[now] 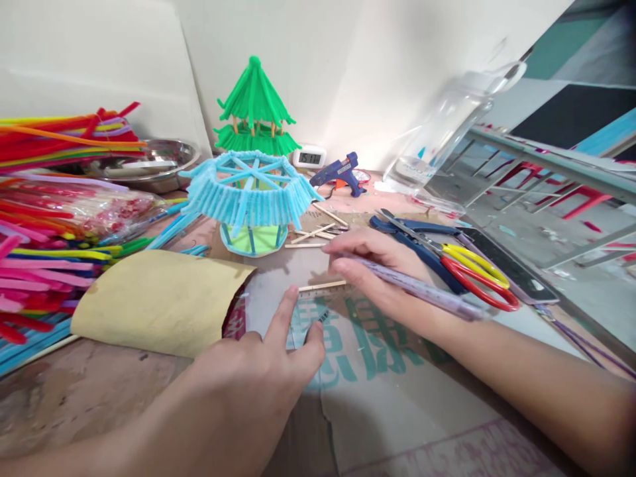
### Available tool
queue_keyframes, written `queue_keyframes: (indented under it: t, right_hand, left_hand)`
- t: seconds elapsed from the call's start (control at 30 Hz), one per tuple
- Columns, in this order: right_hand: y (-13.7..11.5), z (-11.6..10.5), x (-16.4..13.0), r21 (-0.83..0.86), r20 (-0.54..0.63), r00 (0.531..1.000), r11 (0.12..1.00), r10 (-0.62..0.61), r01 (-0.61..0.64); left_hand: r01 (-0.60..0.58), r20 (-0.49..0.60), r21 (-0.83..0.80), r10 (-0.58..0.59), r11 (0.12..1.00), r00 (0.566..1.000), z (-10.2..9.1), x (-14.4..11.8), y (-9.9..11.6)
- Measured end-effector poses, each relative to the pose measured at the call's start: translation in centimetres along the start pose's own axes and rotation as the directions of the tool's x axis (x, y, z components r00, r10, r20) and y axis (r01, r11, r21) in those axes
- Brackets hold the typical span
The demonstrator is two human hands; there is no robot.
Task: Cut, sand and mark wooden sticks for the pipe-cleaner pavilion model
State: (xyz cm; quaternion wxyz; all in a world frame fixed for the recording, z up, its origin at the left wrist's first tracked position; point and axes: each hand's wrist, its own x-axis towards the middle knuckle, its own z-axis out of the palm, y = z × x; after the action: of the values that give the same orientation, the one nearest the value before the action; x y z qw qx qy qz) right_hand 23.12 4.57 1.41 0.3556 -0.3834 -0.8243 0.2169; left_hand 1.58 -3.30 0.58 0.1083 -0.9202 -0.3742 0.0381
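Note:
My left hand (263,368) presses down with its index finger stretched to the left end of a thin wooden stick (325,286). Its thumb lies on a clear ruler (299,324) under the stick, the other fingers curled. A lilac patterned pen (412,283) is pinched in my right hand (382,262), just above the stick's right end; its tip is hidden by the fingers. Both hands are over a cardboard sheet (382,411) with green printed characters. Behind them stands a light-blue pipe-cleaner roof on a small round frame (253,199).
A green tiered roof model (254,99), a digital timer (309,157) and a blue glue gun (342,173) stand behind. Pliers (422,245), scissors (477,271) and a phone (511,265) lie right. Pipe cleaners (44,265), a metal bowl (169,159) and a yellowish curved sheet (159,298) are left.

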Motion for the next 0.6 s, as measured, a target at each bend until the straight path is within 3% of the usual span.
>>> queue_keyframes:
  t: [0.1, 0.23, 0.43, 0.6]
  right_hand:
    - [0.5, -1.1, 0.5, -0.160, 0.162, 0.979, 0.976, -0.121, 0.147]
    - [1.3, -1.0, 0.3, -0.272, 0.328, 0.941, 0.945, -0.083, 0.178]
    - [1.1, -0.3, 0.1, -0.375, 0.285, 0.958, 0.918, -0.018, 0.129]
    - [1.5, -1.1, 0.8, -0.431, 0.208, 0.978, 0.897, -0.009, 0.100]
  left_hand:
    - [-0.003, -0.006, -0.001, 0.003, 1.000, 1.000, 0.0, 0.1, 0.0]
    - [-0.016, -0.020, -0.010, 0.016, 1.000, 1.000, 0.3, 0.1, 0.0]
    - [-0.036, -0.014, -0.005, 0.036, 0.999, 0.999, 0.4, -0.1, -0.1]
    - [-0.020, 0.070, 0.044, 0.017, 0.999, 0.997, -0.9, 0.2, 0.0]
